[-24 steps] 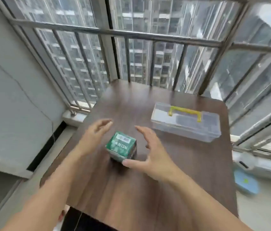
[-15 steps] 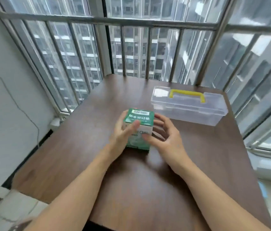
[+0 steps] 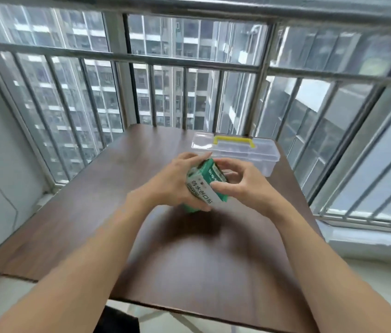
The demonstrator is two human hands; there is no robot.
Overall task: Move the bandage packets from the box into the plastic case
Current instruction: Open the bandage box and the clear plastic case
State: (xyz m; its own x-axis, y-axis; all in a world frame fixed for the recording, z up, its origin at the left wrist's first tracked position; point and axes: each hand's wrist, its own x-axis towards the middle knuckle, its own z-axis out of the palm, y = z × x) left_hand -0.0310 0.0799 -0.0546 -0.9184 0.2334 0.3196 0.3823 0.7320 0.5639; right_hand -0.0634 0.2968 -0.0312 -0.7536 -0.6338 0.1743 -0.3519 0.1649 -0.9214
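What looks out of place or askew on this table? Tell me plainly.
Nothing stands out as damaged or spilled. The green box is tilted only because the left hand and right hand hold it. The plastic case sits flat and closed at the table's far edge.

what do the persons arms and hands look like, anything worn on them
Both forearms are bare right to the frame edge: no sleeves in view. The left hand and right hand wear no gloves, and no rings, watch or bracelets are visible.
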